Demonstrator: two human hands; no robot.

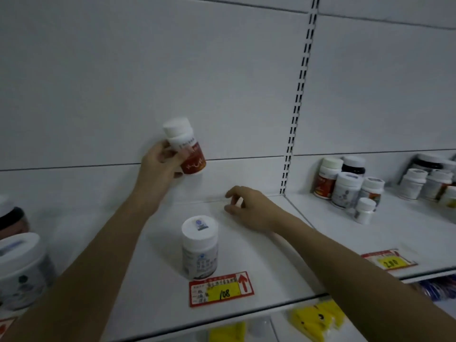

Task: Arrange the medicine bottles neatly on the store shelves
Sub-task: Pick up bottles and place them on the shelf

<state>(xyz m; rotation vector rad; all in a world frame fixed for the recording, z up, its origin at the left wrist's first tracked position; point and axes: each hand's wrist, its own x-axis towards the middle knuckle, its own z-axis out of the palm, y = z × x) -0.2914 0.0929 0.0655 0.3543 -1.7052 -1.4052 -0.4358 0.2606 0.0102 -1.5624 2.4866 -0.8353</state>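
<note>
My left hand holds a white-capped bottle with a red and white label upright in the air, close to the shelf's back wall. My right hand hovers low over the white shelf, fingers loosely curled and holding nothing. A white bottle with a grey label stands upright near the shelf's front, between my two forearms. On the right shelf section stands a cluster of several bottles.
A red and yellow price tag marked 108 lies by the front edge. Another price tag lies at the right. Large white jars stand at the far left. Yellow packages sit on the shelf below.
</note>
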